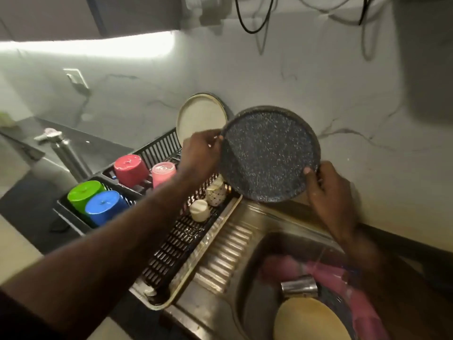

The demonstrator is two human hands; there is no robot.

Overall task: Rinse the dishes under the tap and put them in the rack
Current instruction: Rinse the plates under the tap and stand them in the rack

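Observation:
I hold a dark speckled plate point(267, 155) upright in the air, above the far right corner of the black dish rack point(171, 244). My left hand point(199, 148) pinches its left rim, and my right hand point(326, 185) grips its lower right rim. A cream plate point(199, 116) stands on edge at the back of the rack, just behind my left hand. Upside-down cups fill the rack: red point(131, 169), pink point(163, 176), green point(84, 195), blue point(105, 208), and two small cream ones point(199, 209). The tap is out of view.
The steel sink point(252, 273) at the lower right holds a tan plate point(308, 320), a steel cup point(299, 287) and pink items. A ribbed drainboard point(228, 251) lies between sink and rack. A steel bottle point(65, 153) stands left of the rack. Marble wall behind.

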